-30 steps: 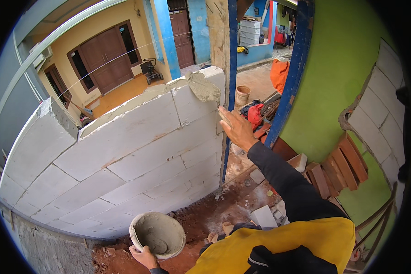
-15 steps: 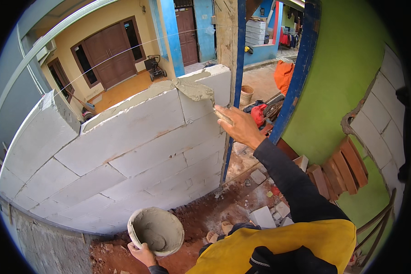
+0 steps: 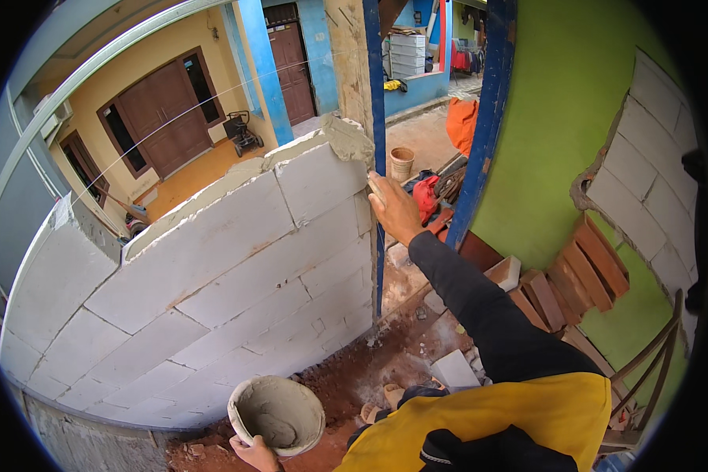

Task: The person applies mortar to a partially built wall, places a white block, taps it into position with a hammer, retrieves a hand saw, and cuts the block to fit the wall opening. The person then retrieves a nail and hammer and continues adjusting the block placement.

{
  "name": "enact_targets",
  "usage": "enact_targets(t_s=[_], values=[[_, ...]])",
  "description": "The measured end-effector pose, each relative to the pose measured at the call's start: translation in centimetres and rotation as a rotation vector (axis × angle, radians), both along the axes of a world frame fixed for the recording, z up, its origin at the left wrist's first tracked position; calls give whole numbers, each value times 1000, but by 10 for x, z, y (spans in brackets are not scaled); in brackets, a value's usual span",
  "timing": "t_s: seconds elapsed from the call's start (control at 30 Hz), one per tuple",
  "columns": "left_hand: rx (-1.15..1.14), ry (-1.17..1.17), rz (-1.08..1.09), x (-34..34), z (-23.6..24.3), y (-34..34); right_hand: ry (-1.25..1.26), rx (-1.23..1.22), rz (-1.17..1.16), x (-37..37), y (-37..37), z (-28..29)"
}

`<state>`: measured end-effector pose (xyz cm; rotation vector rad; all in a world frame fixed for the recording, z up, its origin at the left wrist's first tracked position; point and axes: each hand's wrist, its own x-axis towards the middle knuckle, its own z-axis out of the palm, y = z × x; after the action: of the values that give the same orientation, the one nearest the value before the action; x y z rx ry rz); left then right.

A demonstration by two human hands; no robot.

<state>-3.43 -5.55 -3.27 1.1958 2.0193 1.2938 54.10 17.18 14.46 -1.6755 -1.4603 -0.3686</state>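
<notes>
At the top of the pale block wall, near its right end, the trowel hangs over the edge of the uppermost block, its blade smeared with grey mortar. The right hand is closed around its handle; a steeper tilt could let the wet load slide down the face. The left hand is hooked on the near rim of the bucket, low and to the left; since the hold seems to be on one side only, a slipping thumb could tip the bucket and spill its mortar. A careless backswing might also knock the trowel against the timber post just beside the wall. The mortar looks thick and pasty, ragged along the block tops and swirled inside the round bucket. The blocks are matt, straight-edged and chalky, with thin joints and a few chips. A fine string runs above them. Farther out, the post is rough and stained, the blue frame scuffed, the green wall smooth, and the reddish soil crumbly.
</notes>
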Motion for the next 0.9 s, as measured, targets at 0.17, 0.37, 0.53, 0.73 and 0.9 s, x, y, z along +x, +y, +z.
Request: enact_targets(t_s=[0.17,0.37,0.53,0.73,0.9], values=[[88,-87,20,7,6,4,67,22,59,-19,-88,-28],[57,9,-178,17,26,47,109,-462,531,-106,-168,-33],[153,-49,-338,36,58,82,-337,-949,867,-180,-166,-58],[187,-88,-356,69,88,96,-371,-1105,865,-228,-159,-72],[203,-278,-407,67,91,95,278,-1351,1133,-217,-149,-59]])
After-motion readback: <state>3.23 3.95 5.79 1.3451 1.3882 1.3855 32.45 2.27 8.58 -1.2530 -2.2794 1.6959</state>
